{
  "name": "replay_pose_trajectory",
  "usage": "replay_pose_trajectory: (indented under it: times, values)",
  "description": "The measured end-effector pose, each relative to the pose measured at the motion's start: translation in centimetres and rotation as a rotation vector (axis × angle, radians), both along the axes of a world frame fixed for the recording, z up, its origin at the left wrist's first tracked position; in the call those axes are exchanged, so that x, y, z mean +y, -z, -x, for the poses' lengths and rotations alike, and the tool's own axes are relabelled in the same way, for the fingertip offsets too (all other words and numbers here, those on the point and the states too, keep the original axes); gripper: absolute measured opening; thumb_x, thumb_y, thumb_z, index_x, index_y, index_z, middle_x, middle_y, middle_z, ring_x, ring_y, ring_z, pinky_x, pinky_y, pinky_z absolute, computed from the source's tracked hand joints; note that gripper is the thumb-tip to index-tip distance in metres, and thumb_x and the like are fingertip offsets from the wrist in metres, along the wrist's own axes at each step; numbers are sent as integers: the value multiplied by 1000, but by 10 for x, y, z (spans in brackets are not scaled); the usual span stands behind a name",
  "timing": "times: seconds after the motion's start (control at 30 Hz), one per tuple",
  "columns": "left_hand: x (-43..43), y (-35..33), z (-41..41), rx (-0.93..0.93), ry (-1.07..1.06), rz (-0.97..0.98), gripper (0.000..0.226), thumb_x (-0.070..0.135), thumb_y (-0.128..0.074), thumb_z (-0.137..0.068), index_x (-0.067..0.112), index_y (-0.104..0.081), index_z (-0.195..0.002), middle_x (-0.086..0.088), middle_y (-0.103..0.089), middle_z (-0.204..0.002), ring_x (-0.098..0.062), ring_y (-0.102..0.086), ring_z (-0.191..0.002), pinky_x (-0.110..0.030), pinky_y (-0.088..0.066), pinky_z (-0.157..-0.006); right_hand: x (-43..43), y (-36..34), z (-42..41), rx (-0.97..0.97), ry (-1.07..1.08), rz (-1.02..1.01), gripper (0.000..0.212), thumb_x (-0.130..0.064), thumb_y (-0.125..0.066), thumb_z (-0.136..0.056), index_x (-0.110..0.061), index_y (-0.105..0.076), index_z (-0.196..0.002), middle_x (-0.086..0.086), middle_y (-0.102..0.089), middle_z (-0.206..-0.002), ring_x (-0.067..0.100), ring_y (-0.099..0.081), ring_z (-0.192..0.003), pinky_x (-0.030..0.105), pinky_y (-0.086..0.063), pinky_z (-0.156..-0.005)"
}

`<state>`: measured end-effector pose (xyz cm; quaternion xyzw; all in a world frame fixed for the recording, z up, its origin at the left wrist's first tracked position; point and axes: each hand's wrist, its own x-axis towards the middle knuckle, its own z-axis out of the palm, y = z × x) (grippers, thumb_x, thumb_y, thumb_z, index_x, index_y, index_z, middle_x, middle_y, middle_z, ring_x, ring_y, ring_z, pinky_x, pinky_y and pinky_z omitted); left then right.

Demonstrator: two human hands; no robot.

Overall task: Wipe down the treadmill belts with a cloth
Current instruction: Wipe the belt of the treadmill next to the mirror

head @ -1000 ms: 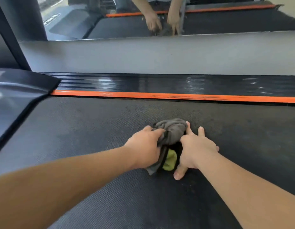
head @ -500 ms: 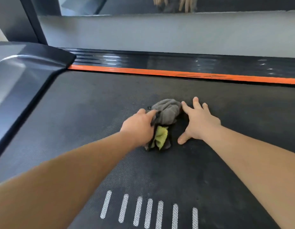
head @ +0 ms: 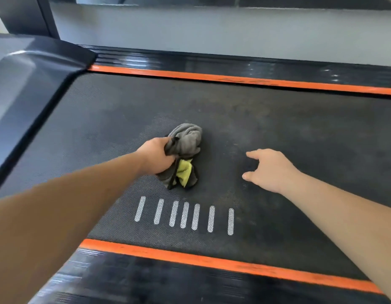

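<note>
Head view — one cloth (head: 188,140) (left hand (head: 156,156) grips it), seven stripes (head: 184,215).

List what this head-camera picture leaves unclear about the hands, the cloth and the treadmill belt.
Head view only.
Left hand: fingertips hidden behind its own back and the cloth.
Right hand: whether it touches the belt is unclear from above.
Belt: right end cut off by the frame edge.
Cloth: underside hidden against the belt.

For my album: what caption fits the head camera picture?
Left hand grips a grey cloth on the treadmill belt; right hand open beside it.
</note>
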<state>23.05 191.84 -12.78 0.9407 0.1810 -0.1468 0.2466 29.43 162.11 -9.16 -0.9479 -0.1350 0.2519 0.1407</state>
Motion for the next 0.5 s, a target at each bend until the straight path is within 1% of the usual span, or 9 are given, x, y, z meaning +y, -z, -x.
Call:
replay_pose_trajectory:
  times: [0.03, 0.07, 0.17, 0.23, 0.27, 0.33, 0.4, 0.47, 0.5]
  values:
    - [5, -3, 1, -2, -16, -8, 7, 31, -58, -91, 32, -59, -97, 0, -66, -101, -31, -65, -101, -37, -53, -87, -5, 1, 4, 25, 9, -8, 80, -35, -80, -84, -31, -43, -155, -3, -42, -160, 20, -42, -144, 36, -42, -111]
    - [5, -4, 3, -3, -33, -50, 10, 33, -54, -90, 36, -58, -98, -1, -62, -103, -33, -63, -104, -38, -53, -88, -10, 3, 10, 72, -11, 11, 86, -37, -82, -81, -33, -40, -156, -3, -35, -164, 20, -37, -148, 37, -40, -113]
    - [-37, 5, 17, -37, -141, -204, 46, 28, -51, -91, 38, -55, -136, -9, -46, -126, -37, -50, -120, -48, -52, -95, -18, 23, 29, 172, -171, 167, 99, -43, -80, -83, -42, -21, -161, -5, 4, -173, 19, -2, -159, 44, -32, -121]
    - [-83, 14, 29, -70, -154, -111, 55, 27, -55, -90, 37, -52, -143, -10, -44, -129, -37, -49, -122, -46, -49, -97, -18, 29, 27, 142, -227, 245, 97, -45, -75, -87, -43, -14, -163, -6, 12, -172, 21, 3, -159, 47, -32, -121]
    - [-106, 16, 39, -92, -94, -61, 56, 30, -56, -87, 38, -53, -142, -9, -46, -128, -37, -52, -121, -44, -50, -98, -19, 29, 24, 132, -262, 278, 93, -45, -73, -90, -40, -15, -163, -4, 13, -172, 23, 3, -159, 47, -31, -121]
    - [-137, 22, 59, -112, 192, -41, 58, 37, -54, -84, 41, -53, -142, -6, -47, -124, -34, -55, -118, -41, -52, -97, -23, 26, 17, 139, -334, 320, 84, -40, -70, -94, -28, -24, -163, -1, 15, -172, 24, 2, -159, 46, -29, -122]
    - [-129, 20, 54, -84, 426, -79, 57, 38, -54, -89, 43, -48, -145, -4, -46, -123, -31, -55, -117, -41, -53, -95, -29, 27, 13, 158, -368, 327, 81, -36, -72, -94, -22, -28, -161, -3, 19, -171, 23, 3, -159, 46, -30, -122]
    - [-103, 22, 35, -99, 439, -193, 55, 36, -52, -89, 45, -46, -143, -3, -47, -123, -31, -55, -118, -43, -53, -94, -32, 29, 14, 156, -363, 321, 90, -35, -75, -91, -31, -21, -163, -5, 20, -170, 21, 5, -159, 47, -31, -122]
    - [-86, 22, 25, -111, 338, -249, 54, 34, -50, -88, 45, -46, -141, -4, -47, -123, -33, -54, -119, -45, -53, -95, -31, 30, 15, 155, -362, 324, 96, -35, -76, -90, -37, -14, -163, -6, 20, -170, 21, 6, -159, 49, -32, -121]
